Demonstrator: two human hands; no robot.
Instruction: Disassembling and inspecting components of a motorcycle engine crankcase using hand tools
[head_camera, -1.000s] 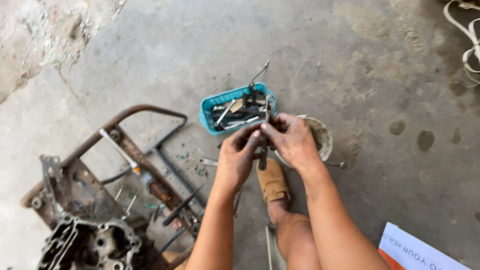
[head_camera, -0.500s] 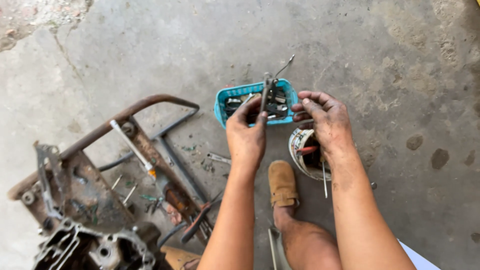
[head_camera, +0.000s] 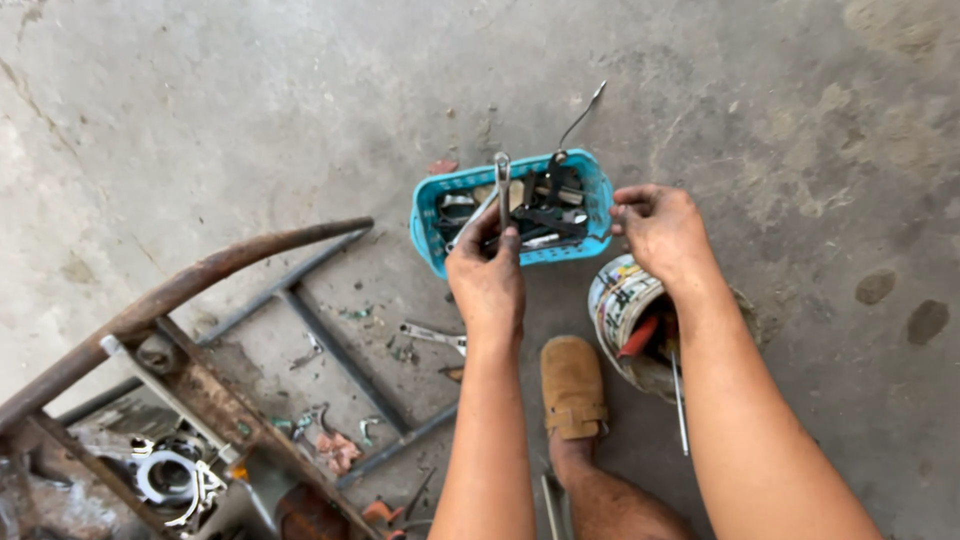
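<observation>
At nine to seven o'clock lies a rusty metal frame on the concrete floor, with engine parts and metal rings inside its lower corner. A small wrench lies on the floor just left of the left forearm.

Near centre, the left hand is clenched around a combination wrench, its ring end standing upright above the fingers at twelve o'clock from the hand. The wrench sits over the near edge of a turquoise plastic basket filled with dark tools. Being steel, it looks stiff, fairly heavy for its size and possibly greasy, so the mid-shaft is the surest place to take it.

A tan shoe is at six o'clock.

The right hand pinches the basket's right rim, at three o'clock from the basket. Below its wrist stands a tin can holding a red-handled tool.
</observation>
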